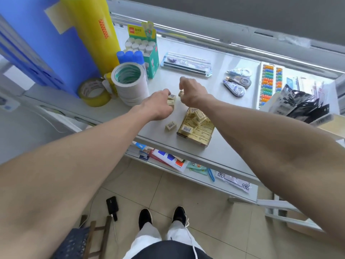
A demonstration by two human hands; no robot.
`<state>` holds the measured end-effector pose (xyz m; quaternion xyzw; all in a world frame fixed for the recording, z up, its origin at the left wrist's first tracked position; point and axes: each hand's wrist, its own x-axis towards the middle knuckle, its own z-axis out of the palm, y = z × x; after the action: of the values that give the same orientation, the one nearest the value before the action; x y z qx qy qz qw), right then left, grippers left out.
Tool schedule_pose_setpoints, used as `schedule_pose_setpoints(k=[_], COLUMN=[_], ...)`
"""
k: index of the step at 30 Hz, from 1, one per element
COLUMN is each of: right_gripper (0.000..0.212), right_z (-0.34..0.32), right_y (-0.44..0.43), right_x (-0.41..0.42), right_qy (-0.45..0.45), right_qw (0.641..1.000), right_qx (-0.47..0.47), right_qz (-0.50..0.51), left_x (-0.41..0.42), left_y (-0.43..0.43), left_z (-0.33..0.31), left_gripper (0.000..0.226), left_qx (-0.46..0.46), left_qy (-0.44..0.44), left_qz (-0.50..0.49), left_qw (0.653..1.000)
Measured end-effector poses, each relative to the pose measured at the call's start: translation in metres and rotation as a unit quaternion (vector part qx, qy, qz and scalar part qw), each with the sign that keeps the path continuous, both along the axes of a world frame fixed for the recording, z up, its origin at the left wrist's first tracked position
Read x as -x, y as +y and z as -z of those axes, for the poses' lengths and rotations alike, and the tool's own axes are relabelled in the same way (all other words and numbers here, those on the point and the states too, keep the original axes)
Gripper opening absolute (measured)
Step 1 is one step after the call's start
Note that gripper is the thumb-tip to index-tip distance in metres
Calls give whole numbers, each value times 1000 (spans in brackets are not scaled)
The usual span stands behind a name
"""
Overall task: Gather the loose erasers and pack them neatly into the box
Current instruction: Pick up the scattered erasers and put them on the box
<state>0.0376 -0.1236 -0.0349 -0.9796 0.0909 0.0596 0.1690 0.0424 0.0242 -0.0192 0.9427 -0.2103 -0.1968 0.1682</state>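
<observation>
A tan eraser box (202,136) lies open on the white counter, with several cream erasers piled loosely at its far end (197,115) and one resting on its near-left corner (187,129). One loose eraser (170,126) lies on the counter just left of the box. My left hand (158,106) is closed around a few erasers (171,100) beyond the box. My right hand (192,92) pinches a single eraser (181,93) close beside them. Both hands hover over the counter, a short way past the box's far end.
Tape rolls (128,81), a yellow tape roll (94,92), glue sticks in a green carton (147,51) and big blue and yellow rolls stand at left. A clear pencil case (186,64), correction tapes (237,85) and an abacus (267,83) lie at the back right.
</observation>
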Motion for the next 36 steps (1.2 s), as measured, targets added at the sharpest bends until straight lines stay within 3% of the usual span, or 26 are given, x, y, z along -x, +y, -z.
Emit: schedule_pose_setpoints(k=[12, 15, 18, 36], right_gripper=[25, 11, 12, 34], right_z=[-46, -55, -61, -57], right_y=[-11, -8, -4, 12], right_x=[43, 53, 62, 57], right_qy=[-12, 13, 64, 233], right_qw=[997, 997, 995, 969], right_qx=[-34, -46, -63, 78], right_qz=[70, 57, 38, -23], left_x=[25, 31, 33, 14], left_y=[0, 2, 6, 29], left_z=[-16, -18, -16, -9], left_gripper=[63, 63, 63, 58], left_qx=[-21, -21, -9, -3], left_qy=[3, 0, 16, 29], left_qz=[44, 50, 52, 40], left_qw=[999, 999, 998, 999])
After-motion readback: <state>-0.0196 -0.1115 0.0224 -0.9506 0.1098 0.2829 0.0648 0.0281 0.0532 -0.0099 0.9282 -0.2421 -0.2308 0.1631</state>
